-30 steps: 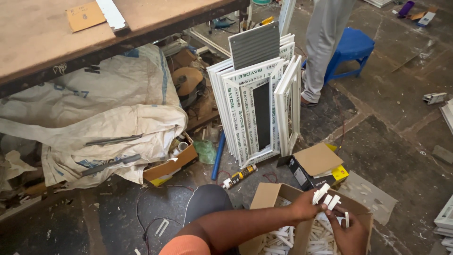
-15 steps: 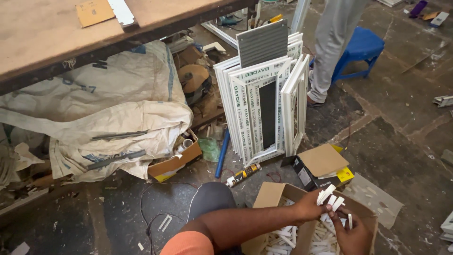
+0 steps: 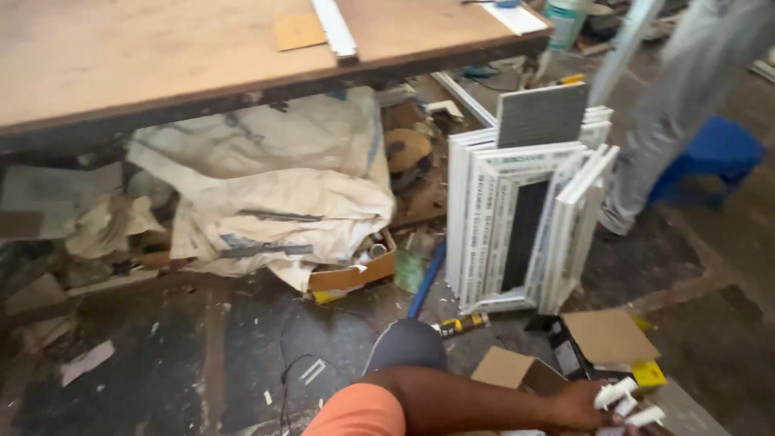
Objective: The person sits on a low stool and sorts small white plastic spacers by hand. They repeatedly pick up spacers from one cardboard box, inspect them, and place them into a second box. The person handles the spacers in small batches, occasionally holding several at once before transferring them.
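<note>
Dark, stained concrete floor (image 3: 242,355), littered with paper scraps and a thin loose wire. Across the top, a broad worn wooden desk (image 3: 161,56) with a dark edge, bearing a flat square of brown cardboard (image 3: 299,31) and a white plastic strip (image 3: 333,26). Under the desk, crumpled off-white woven sacks (image 3: 274,194), soft and creased, slumped over a small open carton (image 3: 353,273). Just right of the sacks, a stack of white plastic window frames (image 3: 525,226) standing upright on the floor, rigid and rectangular, with a grey ribbed panel (image 3: 541,113) leaning at the back. Behind the frames, another person's leg in grey trousers (image 3: 670,121) and a blue stool (image 3: 710,153). Near the frames' foot, a blue rod (image 3: 425,278) and a yellow-and-black tool (image 3: 462,324) lying flat.

At the bottom edge, left hand (image 3: 583,404) on a bare forearm reaching rightward, closed around several small white plastic pieces (image 3: 626,401), short and blocky, sticking out past the fingers. Below and beside the pieces, an open brown cardboard box (image 3: 517,371) with a flap raised; close by on the right, a black box with a cardboard lid (image 3: 605,339) and a yellow tab. Right hand barely visible at the frame's lower edge; grip impossible to tell.
</note>
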Tool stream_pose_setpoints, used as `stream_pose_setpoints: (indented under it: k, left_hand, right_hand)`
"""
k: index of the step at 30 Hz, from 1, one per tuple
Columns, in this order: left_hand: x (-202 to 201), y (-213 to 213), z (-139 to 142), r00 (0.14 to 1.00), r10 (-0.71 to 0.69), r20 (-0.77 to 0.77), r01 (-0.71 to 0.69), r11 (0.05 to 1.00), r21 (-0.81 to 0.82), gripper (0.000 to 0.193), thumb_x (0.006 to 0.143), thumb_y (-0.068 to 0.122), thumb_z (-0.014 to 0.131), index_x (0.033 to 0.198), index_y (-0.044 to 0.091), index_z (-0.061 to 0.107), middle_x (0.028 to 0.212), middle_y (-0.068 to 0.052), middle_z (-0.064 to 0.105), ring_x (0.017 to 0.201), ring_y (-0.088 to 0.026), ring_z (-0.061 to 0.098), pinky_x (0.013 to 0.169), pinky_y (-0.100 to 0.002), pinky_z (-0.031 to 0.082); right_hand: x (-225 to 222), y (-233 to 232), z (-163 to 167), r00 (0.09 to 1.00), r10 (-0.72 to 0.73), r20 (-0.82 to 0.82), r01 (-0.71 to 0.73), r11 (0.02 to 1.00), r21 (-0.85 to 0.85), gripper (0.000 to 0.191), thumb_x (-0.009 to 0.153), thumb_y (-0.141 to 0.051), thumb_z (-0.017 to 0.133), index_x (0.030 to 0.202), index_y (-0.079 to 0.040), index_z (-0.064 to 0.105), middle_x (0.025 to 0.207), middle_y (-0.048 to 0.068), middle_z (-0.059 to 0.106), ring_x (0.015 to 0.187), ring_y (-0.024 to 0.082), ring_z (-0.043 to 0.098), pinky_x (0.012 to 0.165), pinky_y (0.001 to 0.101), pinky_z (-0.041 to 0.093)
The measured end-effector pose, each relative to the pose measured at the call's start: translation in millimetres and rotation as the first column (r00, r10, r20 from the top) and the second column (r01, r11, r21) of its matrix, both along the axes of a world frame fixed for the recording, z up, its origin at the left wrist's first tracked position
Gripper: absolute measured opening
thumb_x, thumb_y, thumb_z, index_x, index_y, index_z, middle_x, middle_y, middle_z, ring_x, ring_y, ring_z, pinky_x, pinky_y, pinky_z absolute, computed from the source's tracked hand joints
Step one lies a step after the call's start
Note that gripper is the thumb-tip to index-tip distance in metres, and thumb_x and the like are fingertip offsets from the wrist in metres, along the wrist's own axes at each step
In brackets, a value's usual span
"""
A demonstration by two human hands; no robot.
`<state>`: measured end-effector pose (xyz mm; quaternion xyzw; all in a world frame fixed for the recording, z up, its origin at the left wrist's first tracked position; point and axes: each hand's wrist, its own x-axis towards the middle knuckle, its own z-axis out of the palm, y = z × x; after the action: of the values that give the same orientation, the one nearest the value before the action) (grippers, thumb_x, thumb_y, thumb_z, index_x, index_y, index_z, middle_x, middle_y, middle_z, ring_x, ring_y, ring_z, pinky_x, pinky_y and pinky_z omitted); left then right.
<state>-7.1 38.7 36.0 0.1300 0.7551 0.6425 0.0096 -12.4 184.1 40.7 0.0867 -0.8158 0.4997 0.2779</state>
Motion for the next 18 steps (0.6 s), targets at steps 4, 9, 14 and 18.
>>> stream_pose_setpoints:
  k: [4, 9, 14, 18]
  left_hand:
    - [-2.1, -6.0, 6.7, 0.997, -0.071, -0.024, 0.073, 0.994, 0.086, 0.04, 0.097, 0.027, 0.074, 0.128, 0.003, 0.064, 0.111, -0.018, 0.074, 0.108, -0.031, 0.071, 0.094, -0.041, 0.054]
    - [-16.4, -5.4, -7.5, 0.987, -0.029, 0.157, -0.005, 0.977, 0.211, 0.036, 0.095, 0.021, 0.071, 0.127, 0.006, 0.064, 0.108, -0.012, 0.071, 0.095, -0.025, 0.068, 0.081, -0.042, 0.057]
    - [-12.6, 17.9, -22.2, 0.978, -0.111, 0.176, 0.051, 0.948, 0.315, 0.021, 0.097, 0.016, 0.068, 0.115, 0.006, 0.069, 0.102, -0.007, 0.073, 0.091, -0.018, 0.067, 0.079, -0.038, 0.059]
    - [5.3, 5.6, 0.6, 0.859, -0.386, 0.337, 0.111, 0.782, 0.613, 0.025, 0.102, 0.01, 0.06, 0.126, 0.005, 0.063, 0.12, -0.009, 0.071, 0.11, -0.021, 0.069, 0.091, -0.037, 0.059]
  right_hand:
    - [-9.6, -47.5, 20.6, 1.0, -0.004, 0.016, 0.004, 1.0, 0.007, 0.027, 0.088, -0.017, 0.083, 0.11, -0.002, 0.073, 0.098, 0.007, 0.072, 0.09, 0.013, 0.063, 0.081, 0.0288, 0.052]
    - [26.3, 25.1, 15.8, 1.0, -0.016, 0.018, 0.016, 0.999, 0.032, 0.027, 0.09, -0.016, 0.081, 0.111, -0.002, 0.072, 0.099, 0.006, 0.07, 0.091, 0.014, 0.061, 0.085, 0.0299, 0.051]
    - [50.5, 49.3, -7.5, 0.977, -0.05, 0.205, 0.061, 0.997, -0.045, 0.023, 0.093, -0.015, 0.078, 0.111, -0.002, 0.071, 0.093, 0.004, 0.066, 0.088, 0.013, 0.059, 0.083, 0.0304, 0.051]
    - [62.1, 35.6, 16.4, 0.978, 0.032, 0.207, 0.004, 0.985, -0.174, 0.022, 0.093, -0.009, 0.076, 0.111, 0.0, 0.067, 0.099, 0.004, 0.072, 0.092, 0.01, 0.069, 0.079, 0.025, 0.054]
